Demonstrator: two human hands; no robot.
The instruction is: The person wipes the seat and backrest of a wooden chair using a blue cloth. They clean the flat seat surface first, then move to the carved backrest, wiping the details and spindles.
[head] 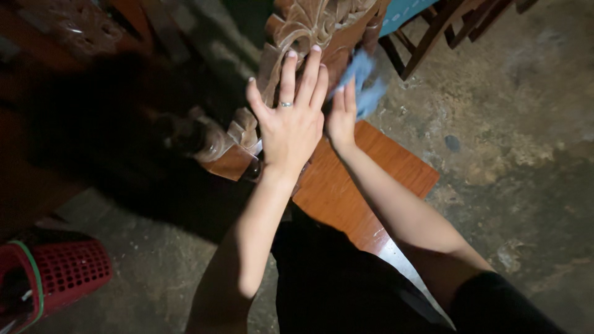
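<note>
- Nearest the camera, dark trousers are seen at the lower edge, with both bare forearms stretched forward over them.
- To the lower left, a red perforated plastic basket (pixel 59 275) is set on the rough concrete floor (pixel 520 124), well apart from the work.
- Beneath the arms, a flat reddish-brown wooden surface (pixel 346 192) is laid out; its visible part is bare.
- The left hand (pixel 291 120) is held open, fingers spread and flat, and is pressed against the carved brown wooden panel (pixel 309 28); nothing is gripped by it, the panel is only steadied. A ring is worn on one finger.
- Just beside it, the right hand (pixel 342 114) is laid against the same carving, with a crumpled pale blue cloth (pixel 365 83) pinned under its fingers; the fingers are mostly extended rather than curled.
- The panel is propped upright at the far edge of the surface, its scrollwork running up out of view.
- Progress is judged as midway: the cloth is at one spot on the carving, and no difference between wiped and unwiped wood can be told in the dim light.
- Farthest back, dark wooden chair legs (pixel 427 37) are seen on the floor.
</note>
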